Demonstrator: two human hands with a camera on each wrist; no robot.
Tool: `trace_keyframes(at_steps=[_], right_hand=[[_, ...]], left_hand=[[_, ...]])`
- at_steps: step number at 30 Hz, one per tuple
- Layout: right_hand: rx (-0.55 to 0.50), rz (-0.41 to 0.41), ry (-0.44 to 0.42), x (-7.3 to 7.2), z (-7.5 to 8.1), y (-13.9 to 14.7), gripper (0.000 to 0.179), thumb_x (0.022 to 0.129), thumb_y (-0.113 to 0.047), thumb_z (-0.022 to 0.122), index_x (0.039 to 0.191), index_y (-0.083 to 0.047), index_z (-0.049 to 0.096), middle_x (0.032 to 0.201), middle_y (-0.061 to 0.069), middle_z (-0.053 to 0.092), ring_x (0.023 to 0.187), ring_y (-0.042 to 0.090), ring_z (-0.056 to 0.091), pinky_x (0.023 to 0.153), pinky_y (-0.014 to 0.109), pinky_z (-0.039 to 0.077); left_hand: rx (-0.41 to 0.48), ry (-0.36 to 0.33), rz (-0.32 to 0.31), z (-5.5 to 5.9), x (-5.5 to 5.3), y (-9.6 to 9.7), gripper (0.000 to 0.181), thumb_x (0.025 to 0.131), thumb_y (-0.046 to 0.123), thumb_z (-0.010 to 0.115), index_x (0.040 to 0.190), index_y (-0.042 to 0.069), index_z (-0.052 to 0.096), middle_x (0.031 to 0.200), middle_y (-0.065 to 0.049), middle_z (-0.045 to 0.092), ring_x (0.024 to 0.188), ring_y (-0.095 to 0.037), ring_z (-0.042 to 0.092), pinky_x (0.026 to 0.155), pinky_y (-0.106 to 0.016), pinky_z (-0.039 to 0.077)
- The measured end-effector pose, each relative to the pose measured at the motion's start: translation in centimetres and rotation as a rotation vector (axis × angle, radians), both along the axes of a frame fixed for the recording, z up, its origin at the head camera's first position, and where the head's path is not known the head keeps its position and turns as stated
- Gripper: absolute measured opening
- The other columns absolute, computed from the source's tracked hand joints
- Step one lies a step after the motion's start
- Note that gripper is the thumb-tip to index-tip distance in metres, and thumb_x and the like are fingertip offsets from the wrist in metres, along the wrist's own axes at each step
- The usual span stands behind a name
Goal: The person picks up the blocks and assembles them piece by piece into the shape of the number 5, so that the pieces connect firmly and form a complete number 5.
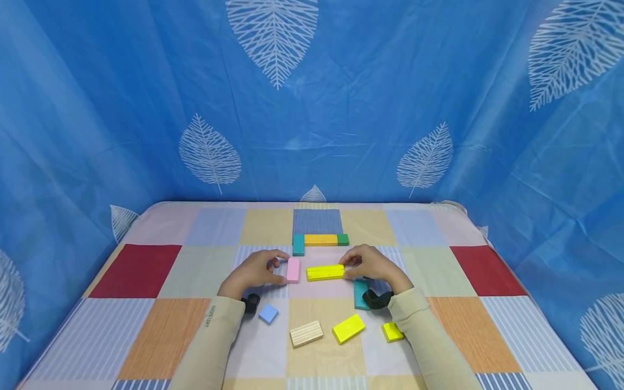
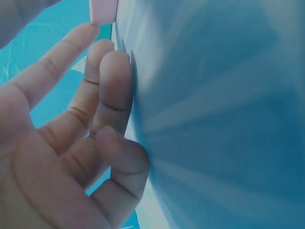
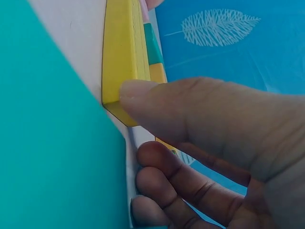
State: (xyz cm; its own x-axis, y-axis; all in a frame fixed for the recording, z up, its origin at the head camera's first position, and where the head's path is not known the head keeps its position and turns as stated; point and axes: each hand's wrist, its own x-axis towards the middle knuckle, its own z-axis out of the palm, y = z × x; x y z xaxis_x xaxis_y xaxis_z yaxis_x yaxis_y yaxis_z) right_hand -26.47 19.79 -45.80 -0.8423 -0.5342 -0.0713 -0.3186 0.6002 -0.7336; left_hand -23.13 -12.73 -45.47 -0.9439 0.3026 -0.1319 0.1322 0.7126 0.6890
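A pink block (image 1: pixel 293 270) lies on the patterned cloth, and my left hand (image 1: pixel 255 269) pinches it by its ends between thumb and index finger. In the left wrist view the index fingertip touches a corner of the pink block (image 2: pixel 103 10); the other fingers curl beside it. To the right, my right hand (image 1: pixel 372 264) grips the right end of a long yellow block (image 1: pixel 325 272). The right wrist view shows the thumb on the yellow block (image 3: pixel 121 52); the index finger's contact is partly hidden. Behind both stand a teal block (image 1: pixel 298 245), an orange block (image 1: pixel 320 240) and a green block (image 1: pixel 343 240), set in an angled row.
Near the right wrist lies another teal block (image 1: pixel 361 294), partly covered. Closer to me are a blue block (image 1: pixel 268 314), a striped wooden block (image 1: pixel 306 334), a yellow block (image 1: pixel 348 329) and a small yellow block (image 1: pixel 392 332). A blue curtain (image 1: pixel 312 124) surrounds the table.
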Motion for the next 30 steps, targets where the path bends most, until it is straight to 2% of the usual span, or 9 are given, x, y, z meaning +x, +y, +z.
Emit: trace_keyframes(at_steps=[18, 27, 30], right_hand=[[-0.009, -0.017, -0.018, -0.3, -0.1, 0.5, 0.021, 0.092, -0.001, 0.083, 0.112, 0.003, 0.080, 0.107, 0.009, 0.076, 0.095, 0.019, 0.066, 0.090, 0.040, 0.058], [-0.012, -0.022, -0.030, -0.3, -0.1, 0.5, 0.021, 0.092, -0.001, 0.084, 0.112, 0.003, 0.079, 0.107, 0.009, 0.076, 0.096, 0.020, 0.066, 0.091, 0.041, 0.058], [-0.009, -0.020, -0.029, -0.2, -0.1, 0.5, 0.021, 0.091, -0.001, 0.083, 0.111, 0.004, 0.079, 0.106, 0.009, 0.075, 0.095, 0.019, 0.065, 0.090, 0.040, 0.058]], left_hand=[[-0.017, 0.000, 0.041, 0.5, -0.3, 1.3, 0.057, 0.084, 0.007, 0.092, 0.137, 0.005, 0.071, 0.099, -0.004, 0.062, 0.086, -0.020, 0.053, 0.077, -0.032, 0.048], [-0.045, 0.027, 0.077, 0.3, -0.4, 1.5, 0.057, 0.084, 0.009, 0.094, 0.137, 0.006, 0.072, 0.100, -0.004, 0.063, 0.083, -0.019, 0.052, 0.073, -0.030, 0.046], [-0.057, 0.040, 0.078, 0.2, -0.4, 1.6, 0.055, 0.084, 0.009, 0.094, 0.134, 0.006, 0.073, 0.098, -0.004, 0.063, 0.084, -0.019, 0.053, 0.075, -0.031, 0.047]])
